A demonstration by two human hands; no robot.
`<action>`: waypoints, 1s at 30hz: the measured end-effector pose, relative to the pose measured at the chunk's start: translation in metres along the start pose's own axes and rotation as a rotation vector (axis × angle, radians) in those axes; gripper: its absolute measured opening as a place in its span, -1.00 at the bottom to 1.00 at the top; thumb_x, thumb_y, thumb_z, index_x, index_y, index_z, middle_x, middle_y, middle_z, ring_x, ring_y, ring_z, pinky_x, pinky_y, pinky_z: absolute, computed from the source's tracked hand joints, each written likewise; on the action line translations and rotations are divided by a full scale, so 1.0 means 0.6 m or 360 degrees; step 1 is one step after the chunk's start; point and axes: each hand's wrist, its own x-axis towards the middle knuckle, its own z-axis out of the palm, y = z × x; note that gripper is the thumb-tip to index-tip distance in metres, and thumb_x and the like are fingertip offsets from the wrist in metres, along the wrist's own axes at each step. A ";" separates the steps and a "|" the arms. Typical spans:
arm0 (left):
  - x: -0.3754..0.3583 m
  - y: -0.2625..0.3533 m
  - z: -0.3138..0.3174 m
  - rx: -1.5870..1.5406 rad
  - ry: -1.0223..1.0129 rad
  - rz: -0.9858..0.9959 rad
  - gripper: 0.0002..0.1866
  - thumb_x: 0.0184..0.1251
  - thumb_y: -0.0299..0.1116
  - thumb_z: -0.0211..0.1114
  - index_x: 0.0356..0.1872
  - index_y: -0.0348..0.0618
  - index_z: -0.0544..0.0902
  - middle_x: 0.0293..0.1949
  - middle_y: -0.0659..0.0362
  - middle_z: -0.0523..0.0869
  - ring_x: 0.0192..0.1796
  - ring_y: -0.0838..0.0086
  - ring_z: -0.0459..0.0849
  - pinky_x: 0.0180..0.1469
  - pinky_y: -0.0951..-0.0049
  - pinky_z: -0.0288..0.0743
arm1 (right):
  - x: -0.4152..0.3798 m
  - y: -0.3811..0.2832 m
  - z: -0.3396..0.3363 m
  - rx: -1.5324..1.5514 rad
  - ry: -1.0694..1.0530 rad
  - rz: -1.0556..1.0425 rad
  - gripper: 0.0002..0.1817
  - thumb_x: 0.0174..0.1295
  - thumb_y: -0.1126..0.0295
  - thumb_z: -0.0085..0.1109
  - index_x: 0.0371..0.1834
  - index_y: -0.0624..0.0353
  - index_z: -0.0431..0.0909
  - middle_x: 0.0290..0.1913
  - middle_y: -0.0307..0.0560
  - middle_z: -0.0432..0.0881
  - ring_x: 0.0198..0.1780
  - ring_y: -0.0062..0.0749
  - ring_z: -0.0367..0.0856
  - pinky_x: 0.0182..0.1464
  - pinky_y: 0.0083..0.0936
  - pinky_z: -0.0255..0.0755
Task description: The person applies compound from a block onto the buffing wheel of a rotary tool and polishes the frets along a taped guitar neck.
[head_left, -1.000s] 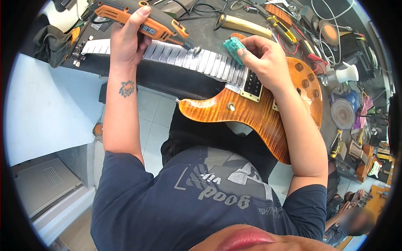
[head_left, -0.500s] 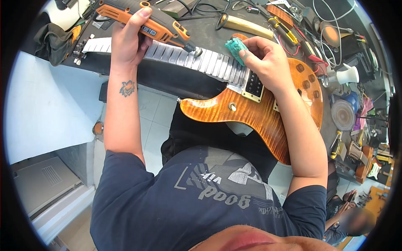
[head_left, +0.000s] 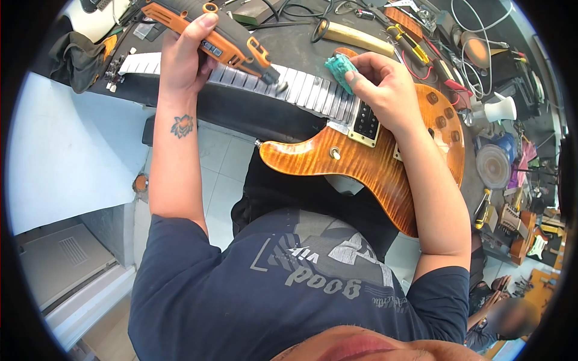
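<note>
An amber flame-top guitar [head_left: 301, 157] lies with its body at the right and its neck running left, the fretboard [head_left: 310, 93] covered in silvery strips between the frets. My left hand [head_left: 189, 54] is wrapped round an orange and grey rotary tool [head_left: 226, 42]. The tool's round tip [head_left: 282, 86] is over the middle of the fretboard; whether it touches is too small to tell. Between the thumb and fingers of my right hand [head_left: 382, 81] is a green block [head_left: 340, 71], just above the body end of the neck, near the black pickup [head_left: 366, 121].
A yellow bar [head_left: 358, 39], yellow-black pliers [head_left: 407, 45] and cables lie on the dark bench [head_left: 289, 39] behind the neck. At right are a white cup [head_left: 501, 109] and a round clear lid [head_left: 494, 163]. Another person [head_left: 512, 316] sits at lower right.
The rotary tool's tip has shifted slightly left and down along the fretboard, and its body is tilted a little differently. My right hand and the green block have barely moved.
</note>
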 end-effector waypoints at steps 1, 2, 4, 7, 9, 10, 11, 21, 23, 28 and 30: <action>-0.005 0.004 0.005 0.0000 0.0011 0.0004 -0.61 0.47 -0.04 0.35 -0.02 -0.20 0.64 -0.38 0.27 0.69 -0.60 0.74 0.50 -0.70 0.69 0.16 | 0.001 0.000 -0.001 -0.0003 -0.0001 -0.0005 -0.68 0.32 0.31 0.43 0.00 0.35 0.77 -0.29 -0.18 0.82 -0.26 -0.63 0.76 -0.11 -0.57 0.64; -0.007 0.007 0.008 -0.0001 0.0021 0.0007 -0.60 0.47 -0.04 0.36 -0.01 -0.20 0.64 -0.38 0.27 0.69 -0.60 0.74 0.50 -0.71 0.69 0.16 | 0.001 0.002 -0.001 -0.0005 -0.0002 -0.0009 -0.67 0.32 0.31 0.43 -0.01 0.35 0.77 -0.28 -0.18 0.82 -0.25 -0.63 0.76 -0.11 -0.57 0.64; -0.003 0.002 0.002 -0.0007 -0.0006 -0.0011 -0.58 0.46 -0.03 0.36 0.02 -0.21 0.64 -0.36 0.28 0.69 -0.58 0.76 0.51 -0.71 0.70 0.16 | 0.000 0.004 -0.001 0.0000 -0.0002 -0.0006 -0.67 0.32 0.30 0.43 -0.01 0.35 0.77 -0.28 -0.18 0.82 -0.25 -0.63 0.76 -0.11 -0.56 0.64; -0.006 0.003 -0.003 0.0011 -0.0025 -0.0046 -0.58 0.45 -0.02 0.37 0.02 -0.19 0.64 -0.35 0.29 0.70 -0.58 0.76 0.51 -0.70 0.71 0.17 | 0.002 0.004 0.000 0.0008 0.0003 -0.0006 -0.67 0.32 0.30 0.43 -0.01 0.35 0.77 -0.28 -0.18 0.83 -0.25 -0.62 0.77 -0.10 -0.56 0.64; -0.006 0.003 -0.004 0.0016 -0.0026 -0.0056 -0.58 0.44 -0.01 0.37 0.02 -0.18 0.64 -0.34 0.29 0.70 -0.57 0.77 0.51 -0.70 0.71 0.17 | 0.001 0.002 0.000 -0.0009 0.0008 -0.0022 -0.68 0.32 0.30 0.43 -0.02 0.35 0.77 -0.28 -0.18 0.83 -0.24 -0.62 0.77 -0.10 -0.56 0.64; -0.002 0.001 -0.005 0.0010 -0.0022 -0.0053 -0.57 0.44 -0.01 0.37 0.02 -0.18 0.65 -0.34 0.29 0.70 -0.57 0.78 0.52 -0.70 0.72 0.17 | 0.000 0.001 0.000 -0.0006 0.0002 -0.0012 -0.68 0.32 0.30 0.43 -0.02 0.35 0.77 -0.27 -0.18 0.83 -0.24 -0.62 0.77 -0.10 -0.56 0.64; -0.001 0.000 -0.005 0.0004 -0.0018 -0.0048 -0.57 0.44 0.00 0.37 0.02 -0.18 0.66 -0.33 0.29 0.71 -0.56 0.79 0.52 -0.70 0.72 0.16 | 0.000 0.000 -0.001 -0.0004 -0.0003 -0.0004 -0.68 0.32 0.31 0.43 -0.02 0.35 0.77 -0.27 -0.18 0.83 -0.24 -0.63 0.77 -0.09 -0.56 0.65; -0.010 0.009 0.005 0.0065 0.0027 -0.0069 -0.54 0.41 0.04 0.38 0.02 -0.16 0.66 -0.32 0.29 0.72 -0.55 0.79 0.53 -0.70 0.74 0.13 | -0.001 0.001 0.001 0.0028 0.0001 -0.0001 -0.70 0.34 0.33 0.42 -0.01 0.34 0.77 -0.27 -0.19 0.83 -0.24 -0.64 0.77 -0.10 -0.58 0.64; -0.005 0.004 -0.002 0.0028 -0.0035 -0.0049 -0.53 0.41 0.04 0.38 0.02 -0.17 0.66 -0.33 0.29 0.72 -0.56 0.79 0.52 -0.71 0.73 0.13 | -0.002 0.000 0.001 0.0016 0.0001 0.0009 -0.70 0.34 0.33 0.43 -0.01 0.34 0.77 -0.27 -0.19 0.83 -0.24 -0.64 0.77 -0.10 -0.58 0.64; -0.009 0.014 0.011 -0.0120 -0.0026 0.0026 -0.70 0.46 -0.12 0.41 -0.25 -0.19 0.69 -0.53 0.27 0.66 -0.67 0.71 0.50 -0.72 0.69 0.23 | -0.001 0.002 0.001 0.0012 -0.0003 0.0006 -0.68 0.34 0.31 0.44 0.00 0.34 0.76 -0.26 -0.19 0.83 -0.23 -0.64 0.77 -0.09 -0.58 0.64; -0.009 0.013 0.008 -0.0059 -0.0026 0.0009 -0.66 0.45 -0.07 0.39 -0.17 -0.19 0.68 -0.48 0.27 0.68 -0.65 0.73 0.50 -0.72 0.70 0.20 | -0.001 0.003 0.001 0.0030 -0.0007 0.0005 -0.68 0.34 0.31 0.44 0.01 0.34 0.76 -0.25 -0.18 0.83 -0.23 -0.64 0.77 -0.08 -0.58 0.65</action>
